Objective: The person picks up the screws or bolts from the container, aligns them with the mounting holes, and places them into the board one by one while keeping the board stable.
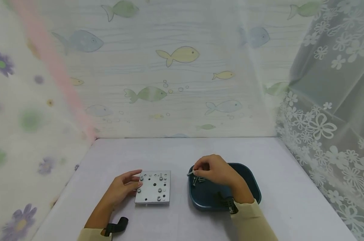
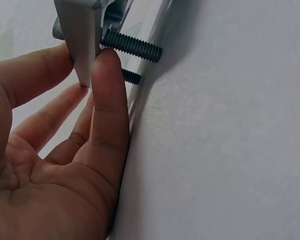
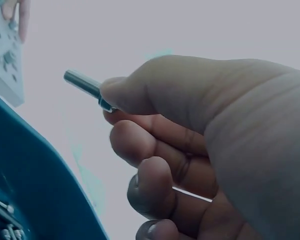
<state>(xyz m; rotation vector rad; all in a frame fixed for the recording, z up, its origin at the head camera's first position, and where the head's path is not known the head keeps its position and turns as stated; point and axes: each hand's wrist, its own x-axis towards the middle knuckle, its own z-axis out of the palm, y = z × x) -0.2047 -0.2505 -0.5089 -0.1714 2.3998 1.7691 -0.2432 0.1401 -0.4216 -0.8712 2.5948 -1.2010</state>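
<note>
My left hand point(image 1: 121, 187) grips the left edge of a square silver metal plate point(image 1: 150, 191), the thumb on one face and a finger against the other. Several socket-head bolts sit in the plate's holes. In the left wrist view a threaded bolt shank point(image 2: 132, 45) sticks out from its underside, above the table. Over the left rim of a dark blue tray point(image 1: 221, 210), my right hand point(image 1: 216, 170) pinches a bolt point(image 3: 85, 85) between thumb and forefinger, its shank pointing away from the fingertips. More loose bolts point(image 1: 195, 181) lie in the tray.
White cloth covers the table point(image 1: 182, 221). A fish-patterned curtain point(image 1: 176, 100) hangs behind it, a flowered one on the left and a lace one point(image 1: 329, 134) on the right. Black straps circle both wrists.
</note>
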